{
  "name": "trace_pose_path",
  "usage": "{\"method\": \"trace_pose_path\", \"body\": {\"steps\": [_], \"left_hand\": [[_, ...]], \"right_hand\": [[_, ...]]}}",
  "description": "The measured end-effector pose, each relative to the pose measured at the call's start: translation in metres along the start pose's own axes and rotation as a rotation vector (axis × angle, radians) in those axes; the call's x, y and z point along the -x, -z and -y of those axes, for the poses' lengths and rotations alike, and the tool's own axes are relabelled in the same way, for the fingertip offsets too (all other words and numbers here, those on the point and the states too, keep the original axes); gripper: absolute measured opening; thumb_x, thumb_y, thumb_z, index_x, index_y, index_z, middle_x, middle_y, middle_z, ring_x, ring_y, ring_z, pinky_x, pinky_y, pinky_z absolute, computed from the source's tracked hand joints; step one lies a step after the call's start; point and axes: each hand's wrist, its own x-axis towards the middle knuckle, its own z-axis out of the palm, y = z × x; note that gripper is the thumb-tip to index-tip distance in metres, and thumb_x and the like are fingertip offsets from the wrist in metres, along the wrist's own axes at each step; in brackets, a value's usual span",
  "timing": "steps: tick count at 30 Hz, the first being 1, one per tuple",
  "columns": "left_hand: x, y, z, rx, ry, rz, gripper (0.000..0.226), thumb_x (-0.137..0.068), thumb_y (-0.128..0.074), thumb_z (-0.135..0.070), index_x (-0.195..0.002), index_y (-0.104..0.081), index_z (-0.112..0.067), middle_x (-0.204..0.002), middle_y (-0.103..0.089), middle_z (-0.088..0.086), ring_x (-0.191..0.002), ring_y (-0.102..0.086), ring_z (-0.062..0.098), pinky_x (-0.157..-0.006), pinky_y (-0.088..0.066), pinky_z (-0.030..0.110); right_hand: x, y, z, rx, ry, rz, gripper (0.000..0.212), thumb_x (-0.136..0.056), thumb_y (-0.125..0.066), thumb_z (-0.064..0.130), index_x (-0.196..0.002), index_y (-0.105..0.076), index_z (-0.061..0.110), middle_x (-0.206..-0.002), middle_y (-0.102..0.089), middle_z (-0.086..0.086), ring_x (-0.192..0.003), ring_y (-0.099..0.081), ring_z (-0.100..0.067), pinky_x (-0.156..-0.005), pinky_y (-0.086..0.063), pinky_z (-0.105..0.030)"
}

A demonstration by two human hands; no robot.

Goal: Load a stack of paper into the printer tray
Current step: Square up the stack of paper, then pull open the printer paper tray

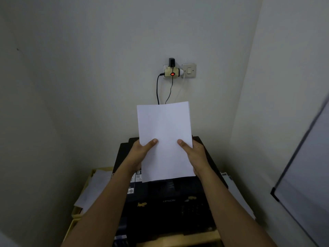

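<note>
The plain white rectangular paper stack bears no pattern; the boxy plastic printer is black; the cream plastic wall adapter glows red.

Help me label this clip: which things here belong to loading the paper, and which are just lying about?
Part of the job:
paper stack
printer
left hand
right hand

Just lying about:
wall adapter
light switch
loose papers
whiteboard
</note>
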Motion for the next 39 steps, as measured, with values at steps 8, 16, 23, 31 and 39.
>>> {"method": "trace_pose_path", "body": {"steps": [8,16,23,31,39], "left_hand": [[0.073,-0.003,0.034,-0.068,0.033,-0.147,0.067,-0.085,-0.083,-0.044,-0.141,-0.060,-0.016,-0.129,-0.071,0.006,-0.116,-0.068,0.029,-0.101,-0.055,0.053],[0.174,0.016,0.064,-0.172,0.088,-0.243,0.038,-0.093,-0.076,-0.037,-0.125,-0.063,-0.023,-0.115,-0.072,-0.001,-0.104,-0.069,0.023,-0.086,-0.059,0.042],[0.231,0.045,0.089,-0.321,0.168,-0.320,0.025,-0.094,-0.074,-0.037,-0.112,-0.071,-0.019,-0.104,-0.076,0.002,-0.094,-0.074,0.024,-0.069,-0.058,0.031],[0.258,0.086,0.151,-0.476,0.288,-0.319,0.018,-0.094,-0.073,-0.040,-0.105,-0.075,-0.026,-0.093,-0.082,-0.002,-0.083,-0.079,0.021,-0.073,-0.064,0.039],[0.270,0.117,0.218,-0.718,0.330,-0.189,0.010,-0.096,-0.068,-0.043,-0.101,-0.073,-0.036,-0.089,-0.080,-0.006,-0.076,-0.077,0.013,-0.072,-0.065,0.043]], "right_hand": [[0.065,0.031,-0.024,0.105,-0.066,0.141,0.032,-0.103,-0.073,0.038,-0.131,-0.075,0.024,-0.119,-0.081,0.008,-0.106,-0.078,-0.009,-0.089,-0.063,-0.028],[0.128,0.043,-0.081,0.208,-0.158,0.216,0.020,-0.105,-0.069,0.036,-0.115,-0.077,0.021,-0.115,-0.080,0.002,-0.105,-0.077,-0.014,-0.089,-0.067,-0.039],[0.155,0.045,-0.152,0.211,-0.274,0.096,0.013,-0.109,-0.062,0.022,-0.110,-0.074,0.019,-0.109,-0.081,-0.003,-0.104,-0.078,-0.027,-0.081,-0.066,-0.037],[0.171,0.049,-0.242,0.346,-0.293,0.044,0.013,-0.108,-0.063,0.020,-0.105,-0.076,0.024,-0.100,-0.081,0.004,-0.096,-0.077,-0.022,-0.083,-0.065,-0.043],[0.181,0.058,-0.299,0.644,-0.025,0.071,0.014,-0.103,-0.070,0.018,-0.114,-0.076,0.026,-0.109,-0.075,0.013,-0.106,-0.069,-0.002,-0.094,-0.059,-0.030]]}}
